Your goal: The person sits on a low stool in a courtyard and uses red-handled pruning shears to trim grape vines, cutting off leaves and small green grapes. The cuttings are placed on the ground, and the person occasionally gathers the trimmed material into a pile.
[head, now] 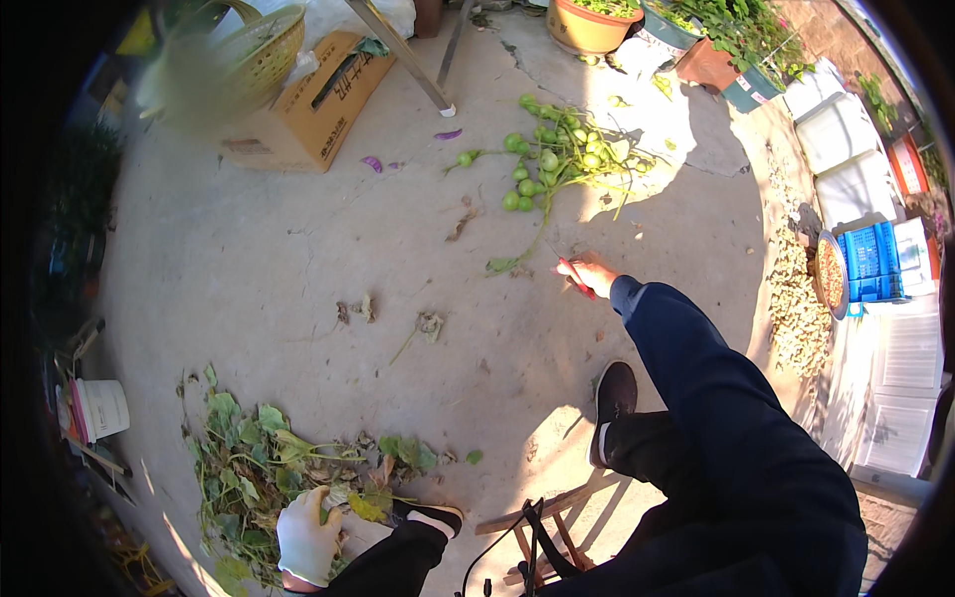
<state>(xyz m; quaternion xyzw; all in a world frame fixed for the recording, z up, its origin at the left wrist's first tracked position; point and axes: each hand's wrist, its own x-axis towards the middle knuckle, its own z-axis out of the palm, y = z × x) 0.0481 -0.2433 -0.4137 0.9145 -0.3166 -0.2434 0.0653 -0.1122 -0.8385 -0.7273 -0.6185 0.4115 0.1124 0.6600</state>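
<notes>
My right hand [593, 272], bare below a dark blue sleeve, grips a red-handled cutting tool [576, 280] whose thin blade points up and away; knife or scissors, I cannot tell. Just beyond its tip lies a vine stem with a wilted leaf [501, 265]. That stem runs to a cluster of round green fruits [548, 159], which look like unripe tomatoes, on the concrete. In a white glove, my left hand [307, 533] is down at a heap of cut leaves and vines [250, 466] beside my left shoe. Whether its fingers hold a leaf is hidden.
A cardboard box [298, 112] and a woven basket [268, 52] stand far left, near a metal leg [403, 52]. Potted plants [597, 26] line the back. At right are spread pale pieces [798, 298] and a blue crate [871, 261]. A wooden stool [552, 507] sits beneath me.
</notes>
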